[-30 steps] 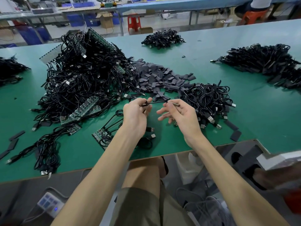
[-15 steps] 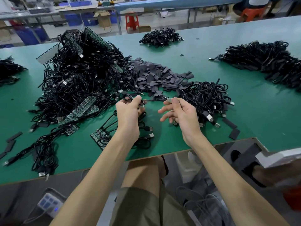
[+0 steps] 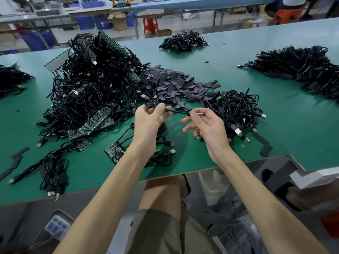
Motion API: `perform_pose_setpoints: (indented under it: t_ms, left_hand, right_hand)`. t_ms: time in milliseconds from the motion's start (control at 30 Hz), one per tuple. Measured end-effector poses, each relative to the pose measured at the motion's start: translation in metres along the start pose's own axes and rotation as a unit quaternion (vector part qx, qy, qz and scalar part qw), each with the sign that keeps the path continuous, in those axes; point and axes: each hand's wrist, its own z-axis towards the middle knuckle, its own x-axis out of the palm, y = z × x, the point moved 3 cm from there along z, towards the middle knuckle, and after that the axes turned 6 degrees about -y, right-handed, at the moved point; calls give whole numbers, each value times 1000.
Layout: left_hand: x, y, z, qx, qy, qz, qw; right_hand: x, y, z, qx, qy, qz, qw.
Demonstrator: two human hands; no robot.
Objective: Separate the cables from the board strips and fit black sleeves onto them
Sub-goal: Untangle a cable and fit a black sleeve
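On our green table (image 3: 286, 116), the tangle of cables and board strips (image 3: 91, 92) lies left of the sleeve pile (image 3: 181, 87). Just in front of that pile, our left hand (image 3: 148, 120) and right hand (image 3: 209, 125) pinch one cable (image 3: 177, 112) taut between them.

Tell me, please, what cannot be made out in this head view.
1. Head view: the cable between left hand and right hand; the right fingers cover its end, and whether it is sleeved or bare is too small to tell.
2. Head view: board strip, partly behind the left forearm.
3. Head view: white object, blurred, cut by the right edge.
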Motion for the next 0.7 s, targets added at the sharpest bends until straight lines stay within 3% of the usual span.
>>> perform_pose_setpoints:
  t_ms: [233,400,467,533,633,700]
  left_hand:
    - [5,18,6,-76,95,78,990]
    - [5,29,2,-105,210,225,946]
    - [5,29,4,-65,211,318,922]
    - [4,26,11,7,161,415,896]
    - [4,21,15,131,78,493,856]
    - [7,27,10,187,79,540,817]
  right_hand:
    - [-5,2,0,37,-19,56,998]
    - [-4,4,-1,26,-5,43,999]
    - [-5,3,-1,35,-17,43,998]
    - [-6,3,-1,45,-31,41,998]
    - [-6,2,-1,56,-44,35,997]
    - [-6,2,-1,56,-45,30,997]
